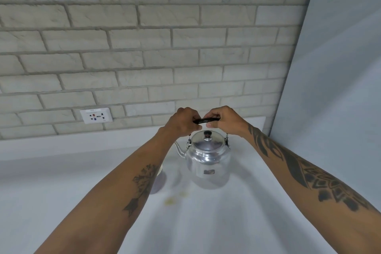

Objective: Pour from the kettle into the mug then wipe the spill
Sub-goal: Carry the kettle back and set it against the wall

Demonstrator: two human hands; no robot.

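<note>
A shiny metal kettle [208, 163] stands upright on the white counter [206, 222], lid on with a dark knob, spout pointing left. Its black handle [206, 120] arches above the lid. My left hand [182, 122] grips the handle's left end and my right hand [221, 118] grips its right end. A pale mug [158, 179] sits left of the kettle, mostly hidden behind my left forearm. Small yellowish spots [170, 201] lie on the counter in front of the mug.
A white brick wall rises behind the counter with a power socket [96, 116] at lower left. A plain pale panel [334, 88] closes the right side. Open counter surface stretches to the left and toward me.
</note>
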